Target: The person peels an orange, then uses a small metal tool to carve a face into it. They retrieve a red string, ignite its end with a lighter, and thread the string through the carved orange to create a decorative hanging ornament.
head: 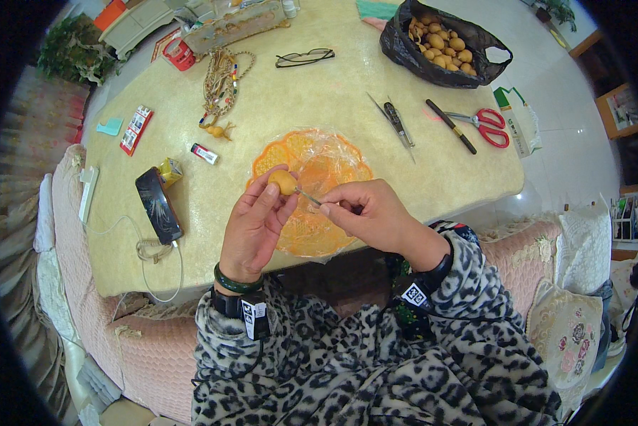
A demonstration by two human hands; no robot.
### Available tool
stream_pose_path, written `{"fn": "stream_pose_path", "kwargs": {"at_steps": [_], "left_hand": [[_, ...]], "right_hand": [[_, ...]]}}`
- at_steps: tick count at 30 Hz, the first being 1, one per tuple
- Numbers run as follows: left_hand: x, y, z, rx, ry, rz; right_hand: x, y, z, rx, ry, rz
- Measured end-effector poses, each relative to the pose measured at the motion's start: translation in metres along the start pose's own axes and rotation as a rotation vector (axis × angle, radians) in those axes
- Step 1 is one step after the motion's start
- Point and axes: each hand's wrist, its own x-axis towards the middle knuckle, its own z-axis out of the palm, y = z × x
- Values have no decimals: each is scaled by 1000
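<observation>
Between the thumb and fingers of my left hand is a small tan gourd. My right hand pinches a thin metal tool, its far end touching the gourd's right side. Whether the tip has gone into the gourd, I cannot tell. The tool's handle is hidden inside my fingers. Below both hands lies an orange plastic tray with a scalloped rim, covered by clear plastic film.
A black plastic bag holds several gourds. Pointed tools, a black pen-like tool and red-handled scissors lie right. Glasses, beaded cord, a lighter and a cabled phone are also on the table.
</observation>
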Motion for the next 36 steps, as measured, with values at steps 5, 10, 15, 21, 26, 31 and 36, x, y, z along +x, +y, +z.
{"fn": "stream_pose_path", "kwargs": {"at_steps": [5,10,15,21,26,31,36], "left_hand": [[0,-1,0,61,15,21],[1,-3,0,184,44,74],[0,-4,0,320,58,101],[-1,-3,0,377,68,71],[-2,-1,-1,404,78,91],[-1,-2,-1,463,89,160],[-3,-2,-1,451,95,145]], "right_hand": [[2,1,0,42,-25,35],[3,1,-3,12,-48,81],[3,5,-4,-118,-62,6],[3,2,-6,-9,-106,96],[2,3,-3,-48,-98,11],[1,7,3,-176,-34,-123],[2,6,-1,101,-119,158]]}}
